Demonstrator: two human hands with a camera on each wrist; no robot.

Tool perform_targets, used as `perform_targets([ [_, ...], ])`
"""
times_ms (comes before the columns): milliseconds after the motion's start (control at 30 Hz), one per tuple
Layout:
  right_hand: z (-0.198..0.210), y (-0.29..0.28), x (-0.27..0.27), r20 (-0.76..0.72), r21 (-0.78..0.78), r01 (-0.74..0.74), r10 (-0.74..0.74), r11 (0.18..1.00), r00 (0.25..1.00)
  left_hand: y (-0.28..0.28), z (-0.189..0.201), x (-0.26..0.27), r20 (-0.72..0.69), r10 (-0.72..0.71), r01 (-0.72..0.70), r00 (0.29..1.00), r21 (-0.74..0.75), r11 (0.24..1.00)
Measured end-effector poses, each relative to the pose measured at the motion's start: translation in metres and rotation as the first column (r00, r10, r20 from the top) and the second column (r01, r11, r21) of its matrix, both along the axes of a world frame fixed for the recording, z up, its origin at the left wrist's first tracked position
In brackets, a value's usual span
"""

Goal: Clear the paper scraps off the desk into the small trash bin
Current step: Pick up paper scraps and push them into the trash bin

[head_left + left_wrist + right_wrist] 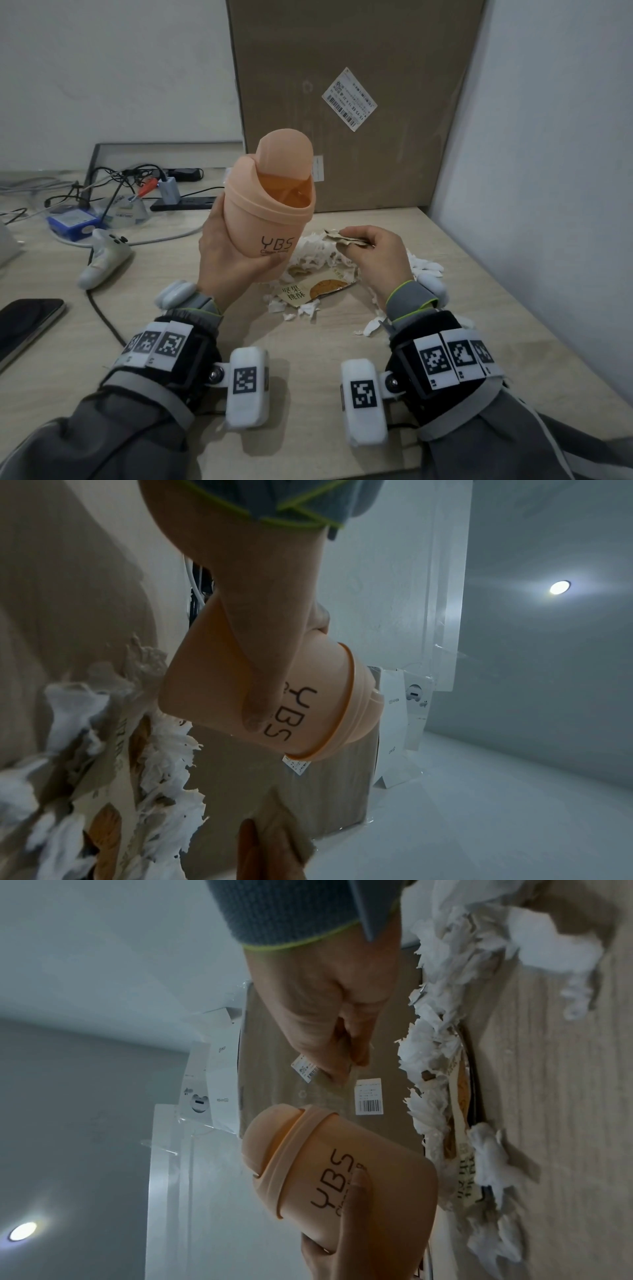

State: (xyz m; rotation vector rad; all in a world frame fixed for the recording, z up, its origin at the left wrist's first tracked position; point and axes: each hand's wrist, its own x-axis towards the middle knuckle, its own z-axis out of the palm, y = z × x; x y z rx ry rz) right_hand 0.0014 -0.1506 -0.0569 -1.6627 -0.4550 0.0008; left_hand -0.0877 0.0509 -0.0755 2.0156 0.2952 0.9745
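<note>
**Risk notes: scrap transfer into hand-held bin**

Small trash bin [269,209] held off the desk [191,329], tilted toward the right; left hand [233,253] wrapped round lower body, thumb across the printed lettering. Swing lid [286,150] tipped back, opening exposed on the right-facing side. Right hand [373,255] pinching a brownish torn scrap [344,237] between thumb and fingertips, just beside the bin and below its mouth. Bulk of white paper scraps [318,253] heaped on desk beneath and behind both hands, with a printed snack wrapper [315,289] lying among them; more shreds near right wrist.

Likely failure points, judged from present layout:

- Scrap released short of the opening: mouth narrow, partly shaded by lid; light paper prone to catching on the rim and fluttering back down.
- Lid swinging shut if tilt changes mid-drop, blocking entry.
- Bin tilted too far: any contents spilling out over the pile.
- Right sleeve cuff or wrist unit brushing loose shreds toward the near or right desk edge.
- Wrapper large relative to opening; probably needs folding.

Bin fill level not visible.
</note>
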Motion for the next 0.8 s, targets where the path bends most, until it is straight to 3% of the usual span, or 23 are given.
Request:
perform_targets([
  [400, -0.007, 0.003, 0.005, -0.039, 0.108, 0.156, -0.152, 0.982, 0.988, -0.001, 0.001, 0.000, 0.002, 0.000, 0.000, 1.000, 0.009, 1.000],
  [667, -0.005, 0.003, 0.002, -0.024, -0.149, 0.047, -0.051, 0.988, 0.998, -0.002, 0.001, -0.001, -0.009, 0.014, -0.014, 1.000, 0.003, 1.000],
  [800, -0.002, 0.007, 0.006, -0.013, -0.294, 0.143, -0.154, 0.945, 0.988, -0.001, 0.000, 0.000, -0.008, 0.021, -0.021, 1.000, 0.011, 1.000],
])
